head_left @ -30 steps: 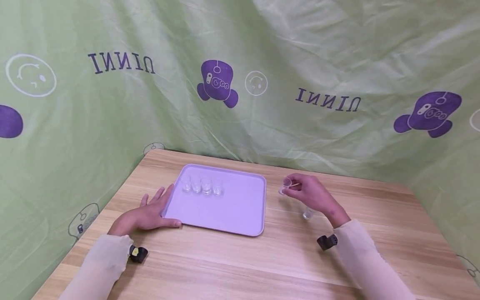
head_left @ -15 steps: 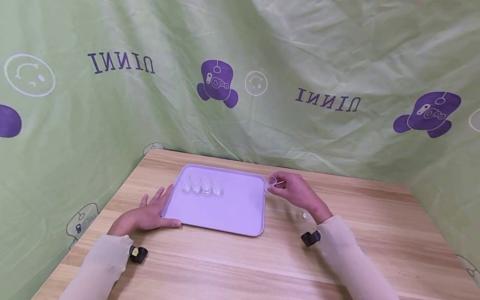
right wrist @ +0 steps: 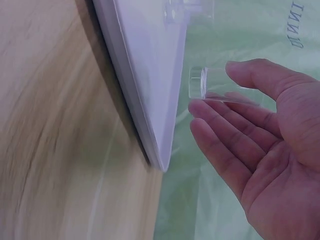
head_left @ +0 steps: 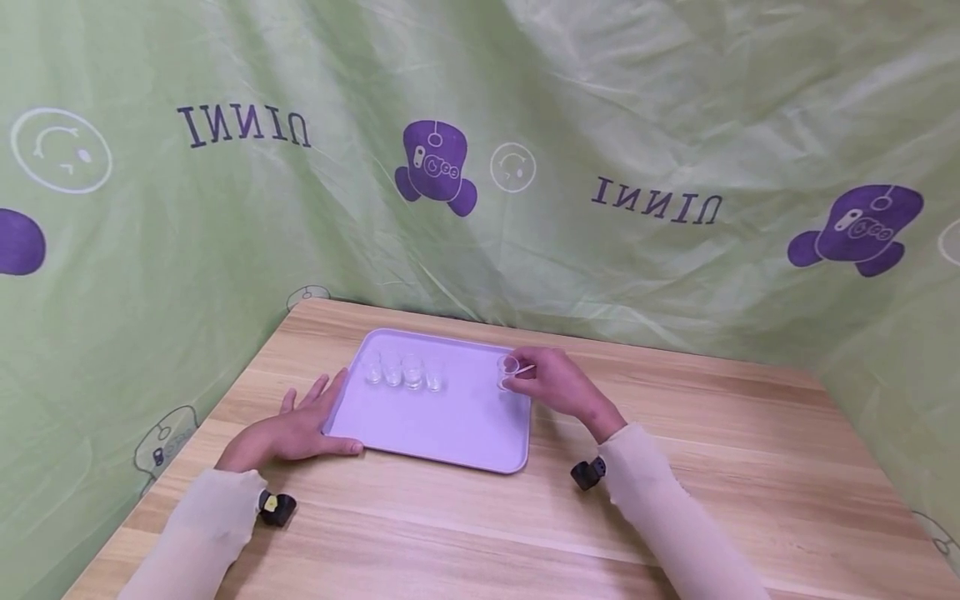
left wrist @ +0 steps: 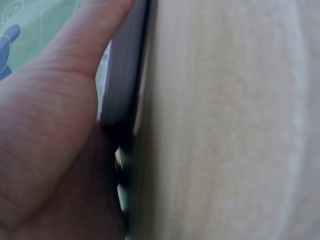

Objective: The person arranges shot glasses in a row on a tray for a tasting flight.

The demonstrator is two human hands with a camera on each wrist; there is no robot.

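Observation:
Between thumb and fingers my right hand (head_left: 562, 385) pinches a small clear shot glass (head_left: 506, 367), upright over the right end of the lilac tray (head_left: 457, 429). In the right wrist view the glass (right wrist: 196, 82) has a thick base, which appears apart from the tray surface. Several similar shot glasses (head_left: 412, 375) stand in a row on the tray's left half. My left hand (head_left: 296, 432) rests against the tray's near left corner, fingers spread along the left side and thumb along the front edge. The left wrist view shows the thumb (left wrist: 107, 25) touching the tray's side (left wrist: 119, 82).
The tray lies on a wooden table (head_left: 420, 533). A green printed curtain (head_left: 480, 258) hangs behind the table and at both sides. Each wrist carries a small black camera, such as the right one (head_left: 588, 473). My right forearm covers part of the table.
My right hand has carried the shot glass leftward from beside the tray to over its right end. Another glass on the table has become hidden behind the right arm. The left hand stays put.

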